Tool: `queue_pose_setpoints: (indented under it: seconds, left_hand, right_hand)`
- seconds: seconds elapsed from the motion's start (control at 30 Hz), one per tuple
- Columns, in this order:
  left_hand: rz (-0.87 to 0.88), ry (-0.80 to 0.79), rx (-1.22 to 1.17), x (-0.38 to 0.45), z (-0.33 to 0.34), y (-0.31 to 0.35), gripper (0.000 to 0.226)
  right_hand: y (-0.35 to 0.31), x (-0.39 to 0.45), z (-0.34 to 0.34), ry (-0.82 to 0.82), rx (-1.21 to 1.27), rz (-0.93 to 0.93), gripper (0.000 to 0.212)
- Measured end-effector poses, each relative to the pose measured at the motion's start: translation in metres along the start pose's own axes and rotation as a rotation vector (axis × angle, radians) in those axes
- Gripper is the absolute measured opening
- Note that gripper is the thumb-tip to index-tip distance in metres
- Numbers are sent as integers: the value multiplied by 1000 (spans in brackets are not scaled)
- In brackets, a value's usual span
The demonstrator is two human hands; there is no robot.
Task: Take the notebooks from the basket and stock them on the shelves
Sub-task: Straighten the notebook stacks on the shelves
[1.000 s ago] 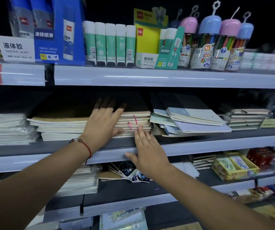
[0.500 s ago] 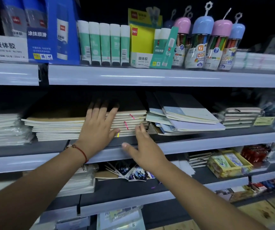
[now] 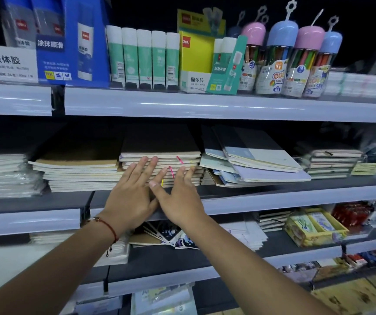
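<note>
On the middle shelf (image 3: 273, 198) lies a stack of brown-covered notebooks (image 3: 159, 153) with pink and yellow tabs in its page edges. A lower stack of the same notebooks (image 3: 78, 171) sits to its left. My left hand (image 3: 132, 192) presses flat, fingers spread, against the front edges of the taller stack. My right hand (image 3: 178, 196) is flat beside it, fingers touching the same edges, thumb crossing over the left hand. Neither hand holds anything. No basket is in view.
Light blue and grey notebooks (image 3: 255, 160) lie fanned to the right, then a small notebook pile (image 3: 332, 164). Wrapped white pads (image 3: 3, 176) sit at the left. Glue sticks (image 3: 143, 57) and pen tubs (image 3: 280, 55) fill the top shelf. Lower shelves hold more stationery.
My left hand slid down from the top of the stack to its front edges. My right hand moved up and left until it touches the left hand.
</note>
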State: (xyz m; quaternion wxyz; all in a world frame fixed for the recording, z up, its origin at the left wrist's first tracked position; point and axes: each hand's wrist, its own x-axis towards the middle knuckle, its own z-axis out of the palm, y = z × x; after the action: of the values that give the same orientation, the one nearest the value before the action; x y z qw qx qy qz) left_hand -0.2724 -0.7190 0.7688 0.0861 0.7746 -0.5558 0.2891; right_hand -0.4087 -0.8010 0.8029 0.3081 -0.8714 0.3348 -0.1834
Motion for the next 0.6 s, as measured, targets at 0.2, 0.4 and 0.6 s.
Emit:
queue_pose_setpoints:
  seconds: [0.2,0.4,0.6]
  left_hand:
    - [-23,-86,-12,-4,-11,9,69]
    - [74,-9,-131,-2,-59,19,74]
    - [255,-71,-218,48,-98,29,85]
  right_hand:
    - [6,-8,-16,-84,-97,-16,89]
    - [9,-67,-71,-29,-452,-355,58]
    - [18,-91,-152,138,-685,-293,56]
